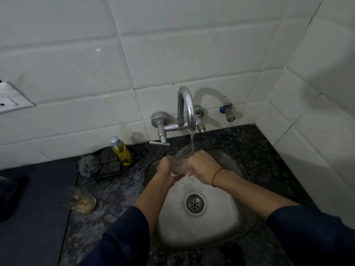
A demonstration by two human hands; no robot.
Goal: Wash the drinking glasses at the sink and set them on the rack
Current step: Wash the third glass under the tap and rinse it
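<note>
A clear drinking glass [180, 162] is held over the steel sink [226, 223], tilted with its mouth toward the tap. My left hand [165, 167] grips its left side and my right hand [203, 167] grips its right side. Water runs from the chrome tap [187, 108] into the glass. A second glass [82, 199] lies on its side on the dark counter at the left, with yellowish residue inside. No rack is in view.
A yellow dish soap bottle [122, 151] and a steel scrubber [88, 166] sit on a dark dish behind the counter's left part. A small valve [228, 112] sticks out of the tiled wall at the right. The sink drain [195, 204] is open.
</note>
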